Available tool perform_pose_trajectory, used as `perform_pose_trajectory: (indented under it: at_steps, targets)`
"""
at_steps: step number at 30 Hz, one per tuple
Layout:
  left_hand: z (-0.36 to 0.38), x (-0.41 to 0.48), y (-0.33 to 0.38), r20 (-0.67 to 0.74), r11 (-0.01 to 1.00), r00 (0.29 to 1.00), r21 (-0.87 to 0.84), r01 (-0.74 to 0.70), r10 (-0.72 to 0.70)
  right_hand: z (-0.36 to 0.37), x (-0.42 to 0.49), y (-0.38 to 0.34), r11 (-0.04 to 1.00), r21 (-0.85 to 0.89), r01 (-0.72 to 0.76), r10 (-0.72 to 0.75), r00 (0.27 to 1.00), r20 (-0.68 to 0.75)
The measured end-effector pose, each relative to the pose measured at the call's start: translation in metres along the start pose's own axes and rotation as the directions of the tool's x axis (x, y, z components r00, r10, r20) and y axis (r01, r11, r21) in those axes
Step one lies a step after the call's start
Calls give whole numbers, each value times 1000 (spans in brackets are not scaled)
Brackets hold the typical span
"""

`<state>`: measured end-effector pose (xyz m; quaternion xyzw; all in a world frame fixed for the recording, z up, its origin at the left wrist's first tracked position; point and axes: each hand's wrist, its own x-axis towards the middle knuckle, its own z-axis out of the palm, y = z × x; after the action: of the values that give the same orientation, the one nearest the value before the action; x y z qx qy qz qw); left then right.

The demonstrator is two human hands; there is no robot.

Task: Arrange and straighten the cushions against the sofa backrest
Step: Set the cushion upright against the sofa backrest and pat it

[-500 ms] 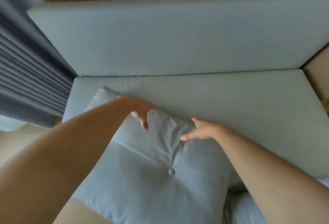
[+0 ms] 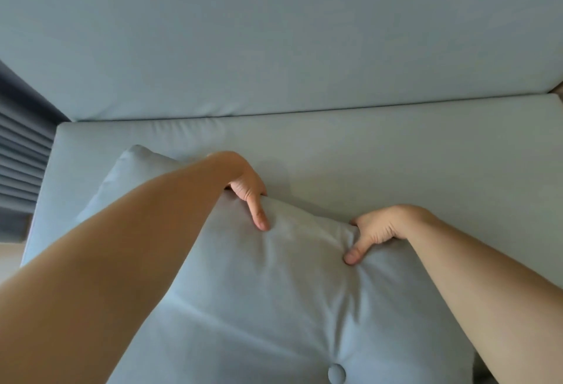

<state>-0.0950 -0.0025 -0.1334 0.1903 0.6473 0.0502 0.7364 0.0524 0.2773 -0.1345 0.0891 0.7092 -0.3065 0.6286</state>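
Gripping the pale blue cushion point(image 2: 274, 307) along its top edge, the left hand point(image 2: 246, 188) and right hand point(image 2: 380, 228) pinch fabric, thumbs pressed in front; it sits on the seat point(image 2: 396, 152), short of the backrest point(image 2: 274, 33).

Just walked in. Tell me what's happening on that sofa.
A person is handling a pale blue cushion with both bare hands. The left hand and right hand each grip its far edge, thumbs pressed into the front. The cushion sits on the sofa seat, still short of the backrest. A grey curtain hangs at the left.
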Motion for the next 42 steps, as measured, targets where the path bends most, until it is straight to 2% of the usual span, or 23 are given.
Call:
perform_pose_trajectory:
  at_steps: [5,9,12,16,19,22,25,27,31,35,39,40,42]
  targets:
    - [18,-29,2,-238,983,966,172,-64,104,5,-28,-11,998,-55,17,-25,989,-144]
    - [58,-93,-2,-432,965,871,210,-155,234,25,-74,-36,988,-129,85,-115,962,-247]
    - [96,-157,-7,-588,961,774,261,-95,236,38,-123,-67,965,-238,111,-194,913,-359]
    - [124,-253,-17,-778,962,593,272,23,206,27,-203,-139,859,-512,32,-341,781,-523]
    - [112,-315,-19,-876,952,422,295,86,234,1,-254,-197,739,-671,-61,-486,642,-593]
    - [84,-360,-22,-930,929,233,328,170,285,-29,-288,-246,687,-717,-121,-575,513,-638]
    - [47,-387,-35,-941,918,112,336,213,318,-59,-299,-288,665,-731,-152,-626,420,-657]
    - [21,-394,-45,-944,913,70,331,238,324,-78,-296,-312,656,-733,-179,-642,380,-666]
    - [-22,-391,-69,-954,919,15,293,266,300,-110,-272,-347,661,-724,-200,-639,355,-682]
    - [-55,-358,-101,-978,953,-26,194,231,205,-127,-217,-361,659,-704,-266,-630,315,-709]
    - [-69,-305,-123,-982,973,-119,119,200,144,-134,-162,-354,698,-674,-241,-589,343,-732]
    - [-72,-299,-125,-983,975,-117,114,193,138,-138,-158,-352,704,-670,-236,-581,350,-734]
    - [-79,-297,-127,-987,971,-67,132,201,148,-146,-157,-350,698,-682,-219,-574,397,-716]
